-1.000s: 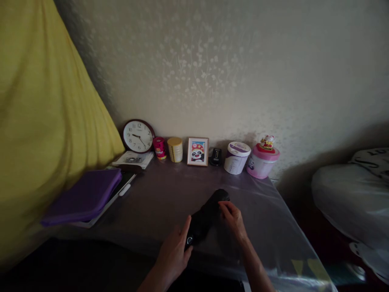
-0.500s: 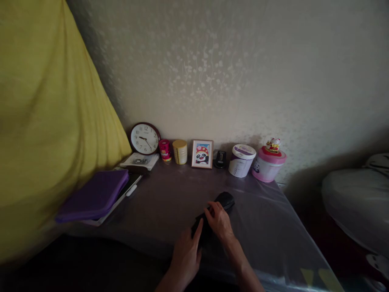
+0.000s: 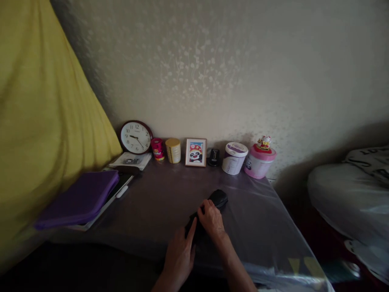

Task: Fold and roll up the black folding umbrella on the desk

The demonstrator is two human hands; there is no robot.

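A long black item, which looks like a folded umbrella, lies slantwise on the table, its rounded end pointing away to the right. My right hand is closed over its middle from above, fingers bent. My left hand holds the nearer end, with the index finger stretched along the dark fabric. The other left fingers are partly hidden in shadow, and both hands cover much of the umbrella's length.
Along the wall stand a clock, a pink can, a yellow can, a framed panda picture, a small black device and two tubs. Left lie a purple folder and a white pen-like item; a yellow curtain hangs beside them.
The view has turned slightly right, so everything sits further left in the picture. Both hands stay on the umbrella; the right hand's fingers have drawn a little closer around it.
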